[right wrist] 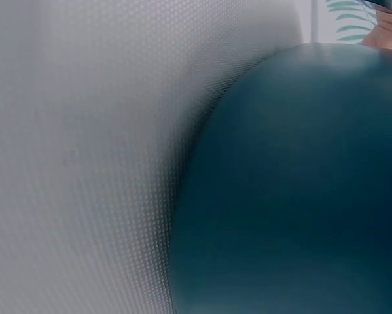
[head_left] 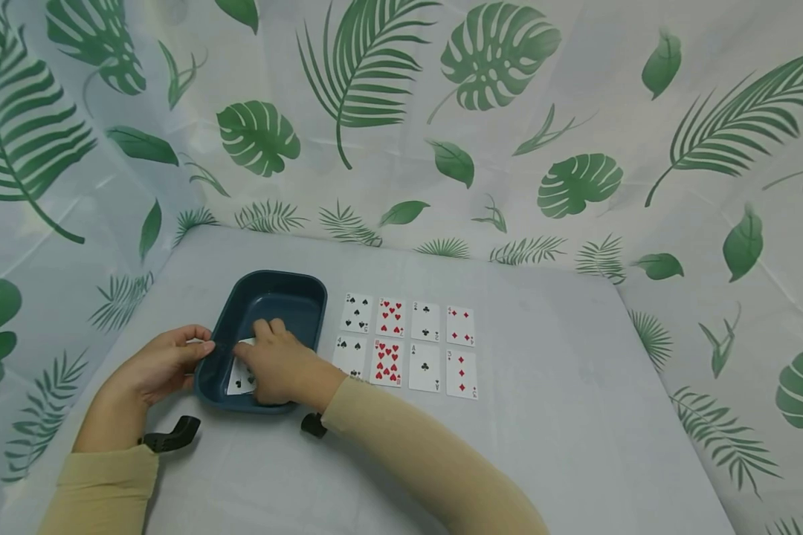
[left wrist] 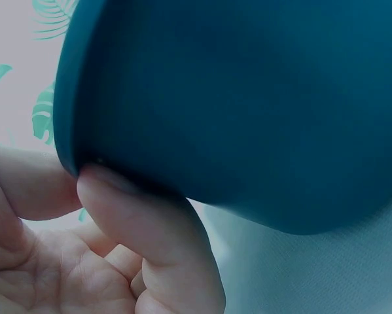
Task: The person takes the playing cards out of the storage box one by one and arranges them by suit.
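A dark blue tray (head_left: 215,371) stands on the white-covered table, its near end toward me. My left hand (head_left: 167,362) pinches the tray's left rim between thumb and fingers; the left wrist view shows the thumb (left wrist: 143,222) against the tray wall. Inside the tray, my right hand (head_left: 277,364) reaches down with curled fingers and grips a white playing card (head_left: 239,377) with black club marks. Most of that card is hidden under the hand. Only the outside of the tray (right wrist: 294,183) fills the right wrist view.
Right of the tray lie two rows of face-up playing cards, among them a five of spades (head_left: 357,313), an ace of clubs (head_left: 424,368) and a four of diamonds (head_left: 460,326). My right forearm passes just below the near row. A leaf-patterned curtain (head_left: 388,171) rises behind the table.
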A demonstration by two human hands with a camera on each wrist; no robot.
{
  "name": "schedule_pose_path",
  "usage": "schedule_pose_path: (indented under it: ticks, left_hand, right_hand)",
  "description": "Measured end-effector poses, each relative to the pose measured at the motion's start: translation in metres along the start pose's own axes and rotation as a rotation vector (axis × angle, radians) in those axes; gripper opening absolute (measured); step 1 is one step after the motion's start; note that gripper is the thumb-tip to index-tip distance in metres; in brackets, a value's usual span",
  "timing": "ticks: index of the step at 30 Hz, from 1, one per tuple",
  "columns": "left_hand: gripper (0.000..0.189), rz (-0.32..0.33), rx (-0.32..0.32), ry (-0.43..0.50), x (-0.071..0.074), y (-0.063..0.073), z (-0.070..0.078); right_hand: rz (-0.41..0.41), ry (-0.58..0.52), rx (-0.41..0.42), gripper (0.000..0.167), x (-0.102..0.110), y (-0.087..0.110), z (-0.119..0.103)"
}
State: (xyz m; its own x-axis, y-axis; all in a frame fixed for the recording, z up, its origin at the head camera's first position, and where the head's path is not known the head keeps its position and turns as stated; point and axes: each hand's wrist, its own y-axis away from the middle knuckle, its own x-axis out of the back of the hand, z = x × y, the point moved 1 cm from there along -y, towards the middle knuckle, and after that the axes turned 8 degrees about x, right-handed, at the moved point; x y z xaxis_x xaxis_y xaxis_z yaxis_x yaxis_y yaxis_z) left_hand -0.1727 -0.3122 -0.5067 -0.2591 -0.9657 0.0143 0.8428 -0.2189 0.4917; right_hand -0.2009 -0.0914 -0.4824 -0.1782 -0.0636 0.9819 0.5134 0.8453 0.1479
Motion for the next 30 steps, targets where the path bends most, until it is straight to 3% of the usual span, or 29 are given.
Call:
schedule_pose_path:
  ticks: [19,30]
  left_hand:
    - [0.011,0.008,0.008,-0.026,-0.002,0.001,0.003]
    - [0.011,0.01,0.005,-0.015,-0.003,0.002,0.003]
  right_hand:
    - [0.091,-0.104,0.014,0.074,0.007,0.004,0.002]
    - [0.14,-0.189,0.003,0.077,0.014,0.018,0.004]
